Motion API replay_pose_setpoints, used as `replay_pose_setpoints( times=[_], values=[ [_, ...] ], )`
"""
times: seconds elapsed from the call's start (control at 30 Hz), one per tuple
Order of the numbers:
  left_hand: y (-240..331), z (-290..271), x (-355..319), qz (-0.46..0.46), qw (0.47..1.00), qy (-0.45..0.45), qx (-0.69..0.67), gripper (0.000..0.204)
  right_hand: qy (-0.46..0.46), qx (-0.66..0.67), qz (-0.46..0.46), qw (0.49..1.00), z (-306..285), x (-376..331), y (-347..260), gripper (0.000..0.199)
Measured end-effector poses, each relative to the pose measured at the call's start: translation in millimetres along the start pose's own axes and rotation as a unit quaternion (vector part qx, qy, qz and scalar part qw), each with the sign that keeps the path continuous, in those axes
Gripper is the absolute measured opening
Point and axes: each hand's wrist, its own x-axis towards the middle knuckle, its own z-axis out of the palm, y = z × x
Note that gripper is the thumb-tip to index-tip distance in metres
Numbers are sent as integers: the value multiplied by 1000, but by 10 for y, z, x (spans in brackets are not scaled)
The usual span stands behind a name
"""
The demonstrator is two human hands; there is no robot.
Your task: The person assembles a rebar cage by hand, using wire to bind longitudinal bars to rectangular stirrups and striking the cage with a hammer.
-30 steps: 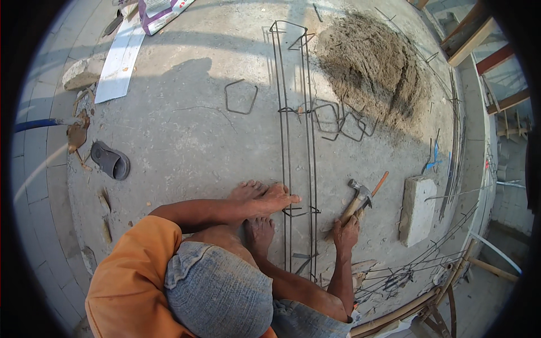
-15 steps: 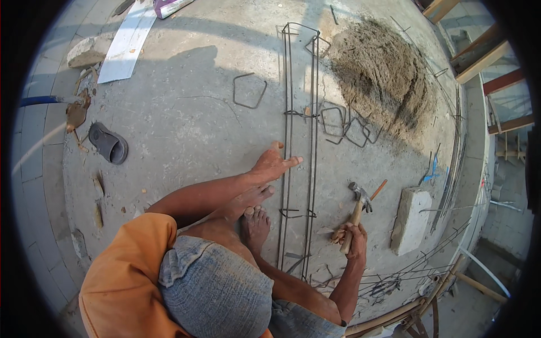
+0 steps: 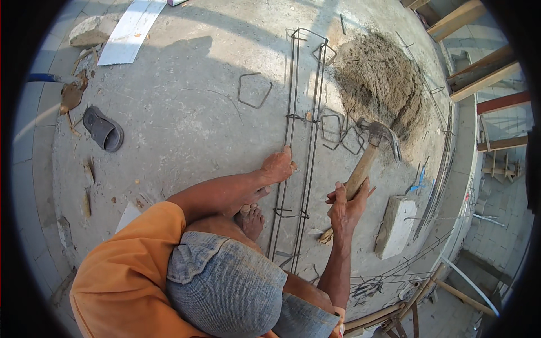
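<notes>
A long, narrow rebar cage (image 3: 289, 90) lies on the concrete floor, running away from me, with steel stirrups tied around its bars. My left hand (image 3: 278, 165) is at its left bar, fingers curled around the steel. My right hand (image 3: 347, 209), to the right of the cage, grips a claw hammer (image 3: 360, 169) by its wooden handle. The hammer's metal head is up and points away from me, off the floor. My bare foot (image 3: 252, 220) rests just left of the cage. Loose bent stirrups (image 3: 255, 90) lie on both sides of it.
A sand pile (image 3: 380, 79) spreads at the far right. Nearer on the right are a pale concrete block (image 3: 395, 227) and long loose rods (image 3: 437, 186). To the left lie a grey slipper (image 3: 103, 129), a white sheet (image 3: 128, 34) and a stone chunk (image 3: 92, 31).
The hammer has risen toward me and moved away from the floor in my right hand. My left hand's outstretched fingers have curled in at the bar. The view has shifted slightly.
</notes>
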Motion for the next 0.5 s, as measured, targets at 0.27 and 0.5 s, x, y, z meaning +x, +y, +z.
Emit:
replay_pose_setpoints(
  times=[0.27, 0.5],
  values=[
    [119, -88, -30, 4, 999, -43, -2, 44, -118, -258, -115, 952, 824, 313, 630, 55],
    [131, -170, -198, -62, 987, -129, -75, 48, -125, -220, -29, 967, 905, 348, 686, 37]
  ],
)
